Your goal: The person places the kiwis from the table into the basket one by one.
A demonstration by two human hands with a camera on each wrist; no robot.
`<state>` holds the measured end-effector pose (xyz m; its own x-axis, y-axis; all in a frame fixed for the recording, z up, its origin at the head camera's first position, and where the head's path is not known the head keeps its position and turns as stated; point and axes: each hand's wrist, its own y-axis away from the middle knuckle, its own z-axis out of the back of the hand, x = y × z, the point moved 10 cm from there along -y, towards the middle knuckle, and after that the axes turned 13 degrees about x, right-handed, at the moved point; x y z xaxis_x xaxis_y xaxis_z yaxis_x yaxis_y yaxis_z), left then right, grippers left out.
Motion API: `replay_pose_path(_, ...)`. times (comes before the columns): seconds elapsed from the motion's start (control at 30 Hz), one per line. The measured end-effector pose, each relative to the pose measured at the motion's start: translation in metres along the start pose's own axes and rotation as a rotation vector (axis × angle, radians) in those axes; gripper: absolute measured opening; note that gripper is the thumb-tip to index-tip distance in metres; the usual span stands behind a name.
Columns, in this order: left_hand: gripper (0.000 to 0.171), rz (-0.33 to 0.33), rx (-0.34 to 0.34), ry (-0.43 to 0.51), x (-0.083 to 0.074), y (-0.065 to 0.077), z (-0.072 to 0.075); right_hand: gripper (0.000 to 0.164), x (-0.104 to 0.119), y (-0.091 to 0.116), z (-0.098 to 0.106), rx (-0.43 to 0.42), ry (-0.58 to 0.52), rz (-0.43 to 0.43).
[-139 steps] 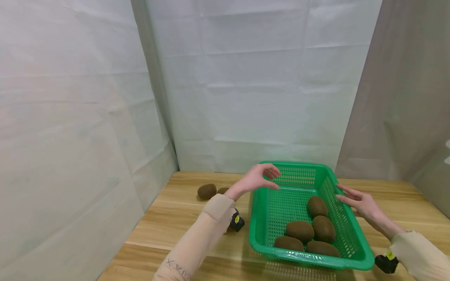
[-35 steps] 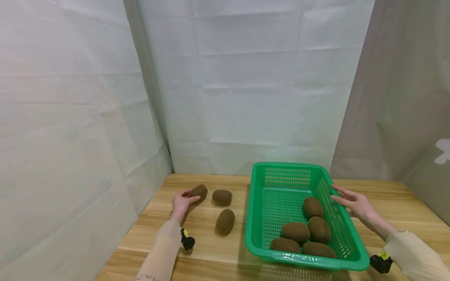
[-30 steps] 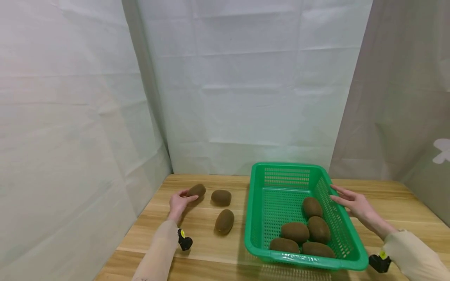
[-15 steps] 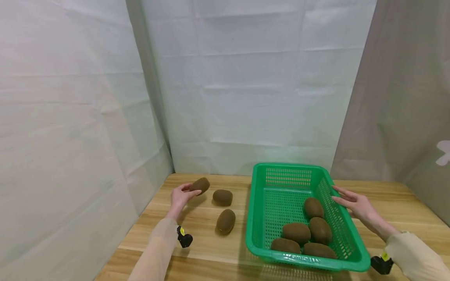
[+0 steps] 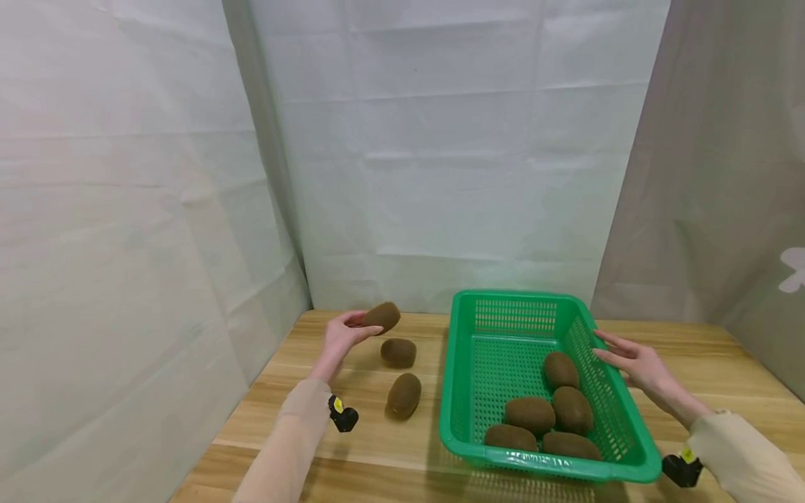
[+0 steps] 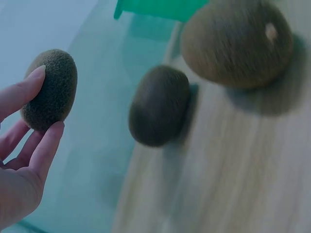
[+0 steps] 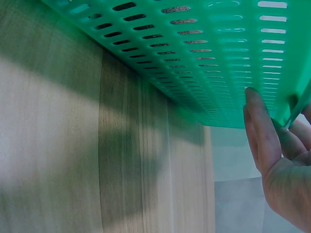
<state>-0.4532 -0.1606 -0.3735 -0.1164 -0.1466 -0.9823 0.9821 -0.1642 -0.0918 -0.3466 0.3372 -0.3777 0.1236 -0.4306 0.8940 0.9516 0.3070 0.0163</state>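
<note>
My left hand (image 5: 342,335) pinches a brown fuzzy kiwi (image 5: 383,317) between thumb and fingertips, lifted above the table's back left. In the left wrist view the same kiwi (image 6: 52,90) stands clear of the wood. Two more kiwis lie loose on the table: one kiwi (image 5: 399,353) just below the held one, another kiwi (image 5: 404,395) nearer the front. My right hand (image 5: 641,363) holds the right rim of a green plastic basket (image 5: 447,391). In the right wrist view some fingers (image 7: 265,126) lie against the basket's slotted outer wall, under the rim.
Several kiwis (image 5: 530,415) sit in the basket's front and right part. The wooden table (image 5: 371,440) ends at a pale cloth (image 5: 440,209) behind and another cloth (image 5: 126,279) on the left. Black cameras (image 5: 343,413) are strapped to both wrists.
Over the last second my left hand has raised the kiwi off the table and carried it right and back. Earlier, this hand was over the basket. My right hand stays at the rim.
</note>
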Motion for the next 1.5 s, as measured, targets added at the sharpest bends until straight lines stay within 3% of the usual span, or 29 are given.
replay_pose_path(0.23, 0.052, -0.069, 0.07, -0.047, -0.028, -0.002, -0.024, 0.062, 0.002, -0.001, 0.0, 0.008, -0.006, 0.012)
replay_pose_path(0.57, 0.049, -0.141, 0.192, -0.106, -0.068, -0.001, -0.069, 0.062, 0.003, 0.001, -0.002, 0.014, -0.021, 0.022)
replay_pose_path(0.73, 0.047, -0.16, 0.228, -0.133, -0.077, -0.005, -0.089, 0.063, 0.002, 0.0, -0.001, 0.008, -0.011, 0.023)
replay_pose_path(1.03, 0.044, -0.209, 0.357, -0.149, -0.094, -0.008, -0.13, 0.063, 0.0, 0.0, -0.002, 0.011, -0.029, 0.037)
replay_pose_path(1.33, 0.042, -0.187, 0.432, -0.144, -0.106, -0.008, -0.171, 0.063, 0.0, 0.001, 0.0, 0.003, -0.013, 0.027)
replay_pose_path(1.5, 0.04, -0.114, 0.492, -0.116, -0.105, -0.008, -0.196, 0.063, 0.002, 0.001, -0.002, 0.009, -0.019, 0.027)
